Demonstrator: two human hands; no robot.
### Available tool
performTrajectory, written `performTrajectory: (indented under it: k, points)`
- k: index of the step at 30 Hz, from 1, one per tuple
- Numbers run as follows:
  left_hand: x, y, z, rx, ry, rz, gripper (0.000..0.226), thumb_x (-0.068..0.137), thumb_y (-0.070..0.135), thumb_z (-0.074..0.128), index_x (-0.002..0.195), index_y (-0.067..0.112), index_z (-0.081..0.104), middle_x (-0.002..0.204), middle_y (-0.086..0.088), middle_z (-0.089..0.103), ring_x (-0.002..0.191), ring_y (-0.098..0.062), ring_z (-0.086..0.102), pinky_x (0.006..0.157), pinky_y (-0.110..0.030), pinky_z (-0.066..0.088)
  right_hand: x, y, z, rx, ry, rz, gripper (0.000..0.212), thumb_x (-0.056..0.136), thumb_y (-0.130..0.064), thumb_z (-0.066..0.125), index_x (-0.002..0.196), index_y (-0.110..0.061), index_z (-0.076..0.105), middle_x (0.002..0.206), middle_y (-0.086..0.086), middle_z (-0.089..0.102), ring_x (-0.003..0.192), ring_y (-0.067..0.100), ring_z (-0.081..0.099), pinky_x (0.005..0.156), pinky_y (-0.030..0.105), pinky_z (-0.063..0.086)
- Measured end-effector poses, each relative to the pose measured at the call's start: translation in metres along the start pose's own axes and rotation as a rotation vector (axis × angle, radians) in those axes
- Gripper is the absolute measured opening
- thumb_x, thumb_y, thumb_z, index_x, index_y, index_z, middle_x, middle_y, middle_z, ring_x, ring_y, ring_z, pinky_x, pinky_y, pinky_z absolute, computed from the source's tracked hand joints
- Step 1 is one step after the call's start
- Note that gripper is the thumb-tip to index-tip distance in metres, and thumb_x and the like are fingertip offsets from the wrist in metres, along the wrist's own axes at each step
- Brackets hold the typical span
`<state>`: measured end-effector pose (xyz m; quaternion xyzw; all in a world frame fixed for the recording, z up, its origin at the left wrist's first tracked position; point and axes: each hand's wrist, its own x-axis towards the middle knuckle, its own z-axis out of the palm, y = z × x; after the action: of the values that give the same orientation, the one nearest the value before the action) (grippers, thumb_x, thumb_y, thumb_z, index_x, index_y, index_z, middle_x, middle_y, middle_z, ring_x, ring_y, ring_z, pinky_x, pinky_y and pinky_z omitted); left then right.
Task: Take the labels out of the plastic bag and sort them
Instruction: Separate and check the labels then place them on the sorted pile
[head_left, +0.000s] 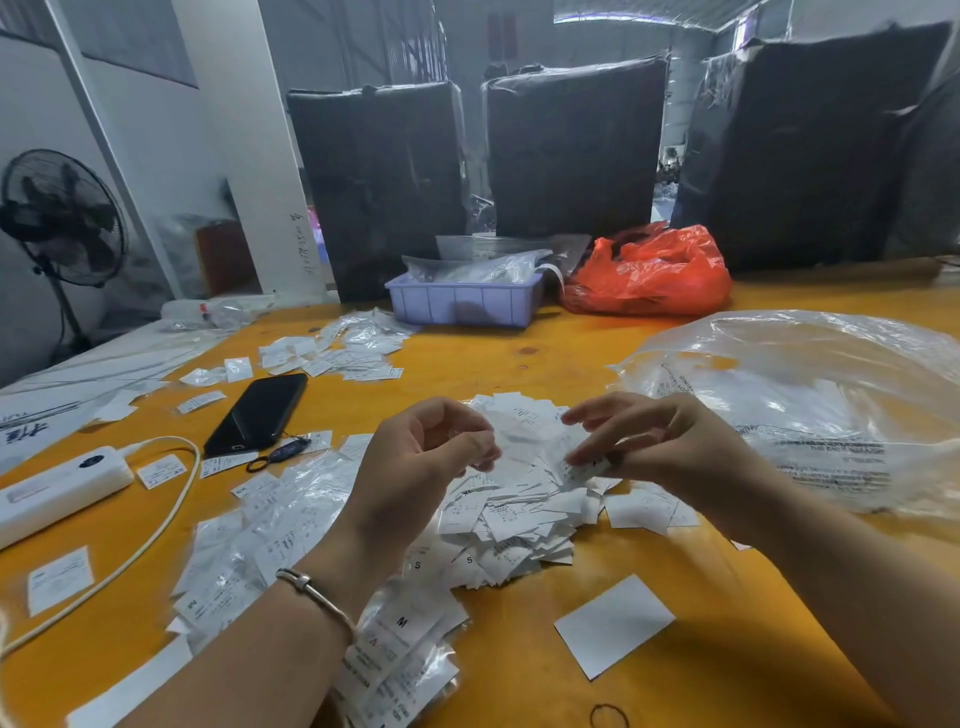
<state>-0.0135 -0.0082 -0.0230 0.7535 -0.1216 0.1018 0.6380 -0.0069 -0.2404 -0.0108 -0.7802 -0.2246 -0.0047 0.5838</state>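
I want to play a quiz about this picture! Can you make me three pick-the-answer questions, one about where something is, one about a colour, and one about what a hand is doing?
1. Where is the phone?
A. in the tray
B. on the table, left of the hands
C. inside the clear bag

2. What colour is the crumpled bag beside the tray?
A. red
B. green
C. black

3. What is the right hand doing?
A. lying flat on the table
B. holding the phone
C. pinching a label above the pile of labels

Answers:
1 B: the phone lies on the yellow table, left of both hands.
2 A: the bag is bright red.
3 C: its fingertips close on a small white label over the pile.
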Motion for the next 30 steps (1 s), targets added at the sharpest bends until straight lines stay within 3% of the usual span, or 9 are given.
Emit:
performTrajectory:
  k: [2,7,10,12,15,17,20,26,30]
  points:
    - [0.0,-0.001,0.0,-0.001,-0.005,0.004,0.007,0.088,0.006,0.067,0.086,0.009,0.073,0.074,-0.006,0.073,0.067,-0.01,0.065,0.061,-0.014,0.049,0.0,-0.001,-0.002,0.099,0.043,0.03,0.031,0.08,0.011,0.064,0.079,-0.015,0.08,0.094,0.0,0.075,0.091,0.01,0.069,0.073,0.023,0.058]
    - [-0.002,0.002,0.003,0.017,-0.097,0.003,0.018,0.079,0.026,0.074,0.084,0.009,0.075,0.069,-0.001,0.066,0.062,-0.006,0.056,0.06,-0.014,0.047,0.003,-0.002,-0.002,0.147,0.045,0.083,0.043,0.085,0.011,0.047,0.083,-0.018,0.08,0.092,0.004,0.076,0.088,0.015,0.068,0.078,0.024,0.053]
    - [-0.004,0.004,0.006,0.025,-0.165,0.009,0.028,0.074,0.035,0.071,0.084,0.008,0.072,0.072,-0.001,0.068,0.066,-0.008,0.06,0.061,-0.016,0.048,0.003,-0.001,0.001,0.127,0.066,0.057,0.027,0.087,-0.004,0.058,0.088,-0.02,0.079,0.096,0.0,0.075,0.092,0.013,0.068,0.082,0.027,0.05]
    - [-0.005,0.006,0.007,0.012,-0.192,0.02,0.03,0.076,0.033,0.071,0.087,0.005,0.068,0.079,-0.003,0.074,0.072,-0.011,0.067,0.064,-0.018,0.051,0.0,-0.001,0.003,0.085,0.102,0.014,0.014,0.082,-0.022,0.068,0.092,-0.02,0.078,0.092,-0.001,0.076,0.088,0.012,0.069,0.077,0.026,0.05]
    - [-0.006,0.009,0.009,-0.017,-0.246,0.034,0.022,0.079,0.02,0.072,0.089,0.001,0.067,0.078,-0.009,0.075,0.07,-0.016,0.07,0.062,-0.019,0.052,-0.003,-0.003,0.012,0.056,0.07,-0.035,0.029,0.067,-0.04,0.074,0.091,-0.023,0.078,0.089,-0.006,0.076,0.085,0.005,0.07,0.068,0.012,0.051]
    - [-0.008,0.01,0.011,-0.026,-0.287,0.038,0.019,0.077,0.015,0.074,0.088,0.0,0.068,0.073,-0.009,0.072,0.066,-0.015,0.068,0.062,-0.019,0.052,-0.004,-0.005,0.02,0.012,0.014,-0.07,0.027,0.067,-0.044,0.075,0.086,-0.026,0.078,0.086,-0.008,0.076,0.084,0.005,0.07,0.068,0.013,0.052]
    - [-0.009,0.009,0.012,-0.017,-0.302,0.045,0.023,0.076,0.017,0.075,0.087,-0.003,0.068,0.07,-0.006,0.07,0.065,-0.013,0.066,0.062,-0.019,0.052,-0.004,-0.006,0.027,-0.032,0.004,-0.137,0.02,0.071,-0.041,0.074,0.08,-0.024,0.079,0.078,-0.005,0.075,0.078,0.009,0.071,0.069,0.023,0.056]
    - [-0.009,0.011,0.011,-0.009,-0.288,0.056,0.023,0.074,0.026,0.076,0.085,0.006,0.073,0.075,-0.003,0.072,0.068,-0.011,0.067,0.063,-0.016,0.051,-0.006,-0.007,0.024,0.092,0.104,-0.155,0.016,0.068,-0.031,0.078,0.074,-0.016,0.078,0.073,0.001,0.075,0.071,0.013,0.071,0.063,0.015,0.052]
    - [-0.009,0.01,0.012,0.017,-0.262,0.063,0.024,0.079,0.027,0.072,0.088,0.005,0.076,0.081,-0.006,0.077,0.068,-0.016,0.071,0.06,-0.017,0.05,-0.008,-0.012,0.025,0.081,0.163,-0.156,0.018,0.069,-0.032,0.077,0.076,-0.015,0.077,0.075,0.002,0.075,0.073,0.017,0.072,0.067,0.025,0.057]
